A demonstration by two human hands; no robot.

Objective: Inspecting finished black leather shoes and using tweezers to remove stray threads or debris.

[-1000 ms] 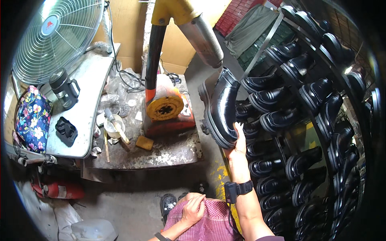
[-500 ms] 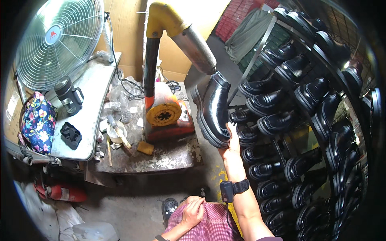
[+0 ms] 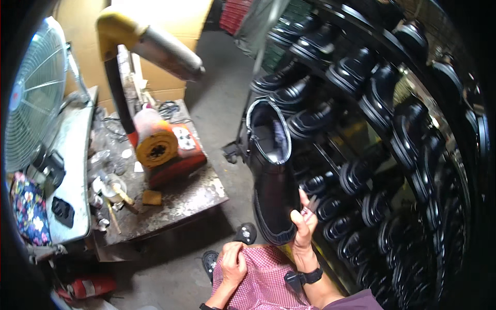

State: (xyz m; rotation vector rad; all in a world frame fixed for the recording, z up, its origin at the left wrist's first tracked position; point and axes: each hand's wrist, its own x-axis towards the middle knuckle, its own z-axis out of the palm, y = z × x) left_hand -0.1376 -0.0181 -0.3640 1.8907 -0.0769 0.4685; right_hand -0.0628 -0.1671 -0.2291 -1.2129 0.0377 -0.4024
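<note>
A glossy black ankle boot (image 3: 276,191) hangs in front of the rack, its open top up and toward the far side, toe toward me. My right hand (image 3: 305,227) grips it at the toe end, thumb on the near side and fingers partly behind. Over my lap lies a pink checked cloth (image 3: 261,274), where my left hand (image 3: 233,264) rests with curled fingers; whether anything is in them is hidden. To the left of the boot stands a blower-like machine with a yellow elbow and a silver nozzle (image 3: 170,51), apart from the boot.
Black shoes (image 3: 356,70) fill a tall rack on the right. On the worn metal table (image 3: 191,201) are a sponge (image 3: 152,197) and a tub with brushes (image 3: 113,187). A large fan (image 3: 36,98) and a red cylinder (image 3: 93,285) are at left.
My view has swung right. The boot has left the nozzle, come nearer and turned so its opening shows. My right hand still grips it; my left stays on the cloth.
</note>
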